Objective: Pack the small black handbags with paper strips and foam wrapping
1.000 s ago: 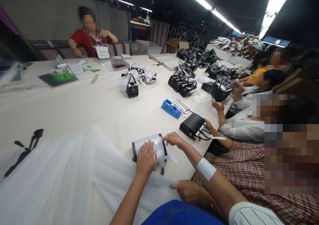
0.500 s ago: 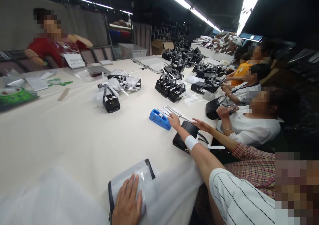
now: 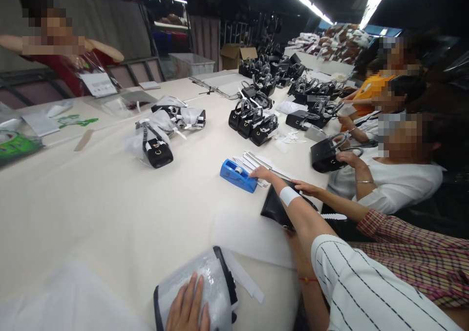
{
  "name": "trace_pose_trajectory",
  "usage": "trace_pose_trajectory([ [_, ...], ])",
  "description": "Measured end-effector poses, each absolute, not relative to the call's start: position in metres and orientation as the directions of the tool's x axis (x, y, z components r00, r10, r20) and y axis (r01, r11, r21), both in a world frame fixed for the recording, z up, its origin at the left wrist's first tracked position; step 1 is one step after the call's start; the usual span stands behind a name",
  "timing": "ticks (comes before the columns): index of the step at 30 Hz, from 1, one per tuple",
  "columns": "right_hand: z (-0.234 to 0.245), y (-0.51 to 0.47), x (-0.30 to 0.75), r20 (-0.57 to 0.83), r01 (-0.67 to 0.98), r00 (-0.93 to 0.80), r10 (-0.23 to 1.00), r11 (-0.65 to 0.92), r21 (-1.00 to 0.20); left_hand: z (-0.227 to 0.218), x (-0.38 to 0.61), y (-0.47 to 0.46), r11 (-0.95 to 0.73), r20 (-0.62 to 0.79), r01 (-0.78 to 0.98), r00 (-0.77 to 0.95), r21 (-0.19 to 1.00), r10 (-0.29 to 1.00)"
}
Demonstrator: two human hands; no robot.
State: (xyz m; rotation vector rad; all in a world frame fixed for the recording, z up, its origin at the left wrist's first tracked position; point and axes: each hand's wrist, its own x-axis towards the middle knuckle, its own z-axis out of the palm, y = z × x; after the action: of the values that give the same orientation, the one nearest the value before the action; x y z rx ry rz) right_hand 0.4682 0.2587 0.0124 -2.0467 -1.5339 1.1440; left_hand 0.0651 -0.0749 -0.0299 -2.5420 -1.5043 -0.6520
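My left hand (image 3: 188, 304) lies flat, fingers slightly spread, on the wrapped bag (image 3: 216, 277) nearest me on the table (image 3: 110, 214), a white strip (image 3: 247, 278) just beside it. Farther out, my right hand (image 3: 261, 173) is at the right end of the blue dispenser (image 3: 233, 175); I cannot tell whether its fingers grip anything. Beyond sit black bags (image 3: 245, 127) with looped handles.

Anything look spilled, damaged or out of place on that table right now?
Nothing looks spilled or damaged. Slightly untidy, though: white scraps lie scattered past the blue tape dispenser, and a white strip lies askew beside the wrapped bag under the left hand, possibly leftovers.
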Motion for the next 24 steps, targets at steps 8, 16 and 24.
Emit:
trace_pose_trajectory([
  [8, 0.033, 0.248, 0.467, -0.26, 0.61, 0.057, 0.964, -0.24, -0.755, -0.029, 0.07, -0.077, -0.457, 0.41, 0.863, 0.345, 0.215, 0.845],
  [16, 0.048, 0.221, 0.495, -0.275, 0.672, 0.051, 0.96, -0.236, -0.702, -0.029, 0.075, -0.078, -0.433, 0.441, 0.864, 0.293, 0.258, 0.848],
  [24, 0.007, 0.197, 0.495, -0.297, 0.686, 0.159, 0.941, -0.322, -0.653, -0.029, 0.073, -0.079, -0.437, 0.424, 0.863, 0.306, 0.255, 0.852],
])
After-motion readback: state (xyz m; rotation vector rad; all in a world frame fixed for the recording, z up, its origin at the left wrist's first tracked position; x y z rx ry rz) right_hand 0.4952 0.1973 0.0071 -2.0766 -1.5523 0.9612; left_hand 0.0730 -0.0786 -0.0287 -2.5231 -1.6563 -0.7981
